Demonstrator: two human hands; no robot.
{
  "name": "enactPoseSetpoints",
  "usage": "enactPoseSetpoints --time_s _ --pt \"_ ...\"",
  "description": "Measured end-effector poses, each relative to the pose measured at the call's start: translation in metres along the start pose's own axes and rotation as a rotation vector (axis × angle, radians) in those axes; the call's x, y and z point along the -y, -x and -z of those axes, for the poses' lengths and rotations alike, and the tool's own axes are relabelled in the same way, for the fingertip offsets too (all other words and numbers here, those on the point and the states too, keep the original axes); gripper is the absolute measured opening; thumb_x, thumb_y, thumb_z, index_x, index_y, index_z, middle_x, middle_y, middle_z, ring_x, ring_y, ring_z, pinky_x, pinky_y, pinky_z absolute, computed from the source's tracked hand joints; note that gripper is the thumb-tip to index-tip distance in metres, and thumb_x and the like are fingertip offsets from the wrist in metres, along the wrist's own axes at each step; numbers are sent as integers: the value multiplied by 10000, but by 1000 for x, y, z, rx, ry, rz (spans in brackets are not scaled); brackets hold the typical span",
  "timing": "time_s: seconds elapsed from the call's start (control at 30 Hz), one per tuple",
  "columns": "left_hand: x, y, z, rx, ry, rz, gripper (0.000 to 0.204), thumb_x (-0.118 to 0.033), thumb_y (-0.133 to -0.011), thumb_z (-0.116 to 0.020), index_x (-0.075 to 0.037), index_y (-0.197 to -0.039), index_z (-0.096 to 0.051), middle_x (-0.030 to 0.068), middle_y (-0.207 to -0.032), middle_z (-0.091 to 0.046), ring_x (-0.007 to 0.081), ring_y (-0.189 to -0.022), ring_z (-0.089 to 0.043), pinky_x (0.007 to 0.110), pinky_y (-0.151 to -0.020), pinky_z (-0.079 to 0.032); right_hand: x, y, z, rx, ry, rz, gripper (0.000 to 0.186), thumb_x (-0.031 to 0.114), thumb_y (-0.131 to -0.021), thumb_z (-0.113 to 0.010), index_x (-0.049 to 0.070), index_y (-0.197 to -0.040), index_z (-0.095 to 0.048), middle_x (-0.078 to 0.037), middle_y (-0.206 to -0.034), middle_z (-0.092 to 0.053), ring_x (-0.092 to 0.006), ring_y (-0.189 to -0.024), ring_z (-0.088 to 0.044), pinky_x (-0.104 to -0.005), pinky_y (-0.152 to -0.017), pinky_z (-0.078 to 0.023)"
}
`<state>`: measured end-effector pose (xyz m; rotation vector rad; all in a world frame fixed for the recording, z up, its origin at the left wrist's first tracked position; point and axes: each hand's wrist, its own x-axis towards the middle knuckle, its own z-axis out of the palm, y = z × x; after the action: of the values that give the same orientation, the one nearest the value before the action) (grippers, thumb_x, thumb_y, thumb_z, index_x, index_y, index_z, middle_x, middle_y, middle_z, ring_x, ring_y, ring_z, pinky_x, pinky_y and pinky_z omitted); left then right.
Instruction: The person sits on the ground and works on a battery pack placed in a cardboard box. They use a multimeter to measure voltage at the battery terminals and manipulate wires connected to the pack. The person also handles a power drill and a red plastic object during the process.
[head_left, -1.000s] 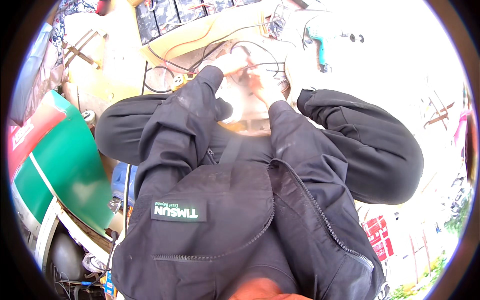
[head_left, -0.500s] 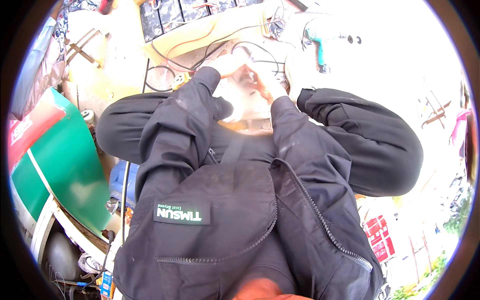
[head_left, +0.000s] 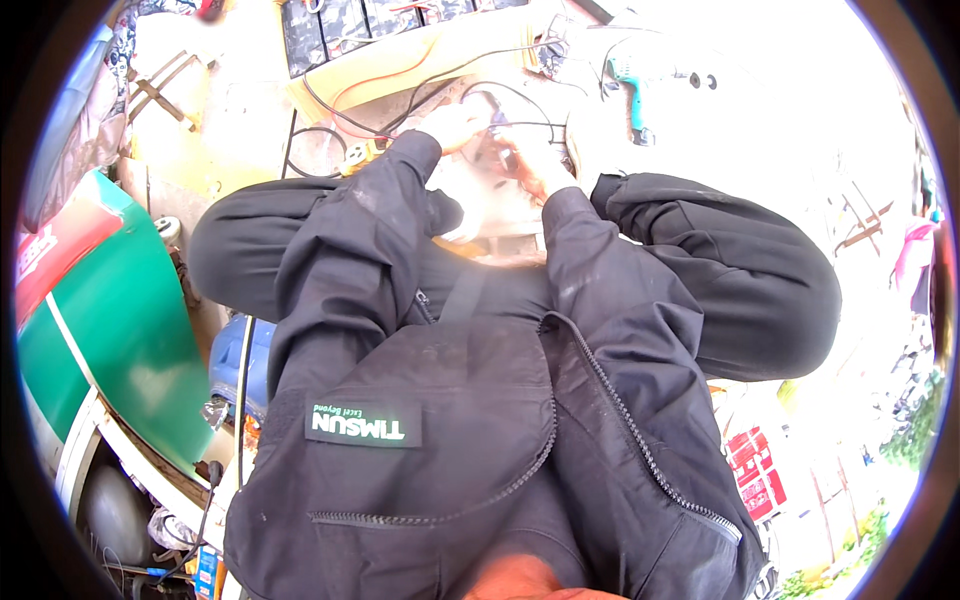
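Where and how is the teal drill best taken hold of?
Probably around its narrow teal handle, coming from above on the near side: the drill appears to lie on its side, the handle extending nearward, while its dark front end points right, out of the way.

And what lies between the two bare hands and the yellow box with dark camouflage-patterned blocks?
In the head view, a thin black cable, bent in an arc, lies between the yellow box and both the left hand and the right hand.
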<state>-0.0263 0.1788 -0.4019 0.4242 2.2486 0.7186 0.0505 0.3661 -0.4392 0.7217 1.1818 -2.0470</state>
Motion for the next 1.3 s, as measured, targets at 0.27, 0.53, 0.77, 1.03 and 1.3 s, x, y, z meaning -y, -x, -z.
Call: enactPoseSetpoints --time_s 0.27,0.53,0.77,1.03,1.3 --pt "-8 2 -10 -236 -123 -40 336 -345 -926 -550 -68 -1033 -708 194 -951 -691 373 -920 -651 446 -816 -499 11 19 -16 45 -221 84 240 195 -906 -627 33 -1081 -637 -50 -940 -657 -145 -792 -624 -323 -710 -532" --pt "-10 15 -16 -418 -362 -267 157 -231 -876 -613 -128 -904 -727 130 -789 -688 322 -786 -653 426 -830 -478 26 24 -26 6 -387 -55 221 209 -906 -619 56 -1066 -616 -64 -962 -636 -203 -845 -622 -357 -759 -496" --pt "-7 12 -16 -393 -473 -304 127 -198 -853 -592 -113 -871 -685 133 -777 -669 315 -774 -653 447 -795 -474 42 6 -26 -108 -404 -135 483 426 -957 -565 41 -1245 -525 -158 -1181 -598 -348 -988 -622 -467 -870 -522" --pt "-24 -2 -7 -259 -313 -128 379 -395 -950 -475 -86 -913 -691 195 -870 -676 399 -824 -649 496 -772 -495 -15 19 1 -192 50 130 296 358 -959 -542 86 -1021 -643 -64 -997 -650 -195 -854 -598 -375 -748 -490" --pt "-26 -3 -6 -51 -122 111 404 -416 -917 -515 -95 -977 -753 230 -929 -686 409 -938 -658 488 -852 -502 -4 20 -33 -34 -366 32 182 262 -921 -619 136 -1039 -677 33 -963 -651 -118 -868 -560 -310 -787 -387"
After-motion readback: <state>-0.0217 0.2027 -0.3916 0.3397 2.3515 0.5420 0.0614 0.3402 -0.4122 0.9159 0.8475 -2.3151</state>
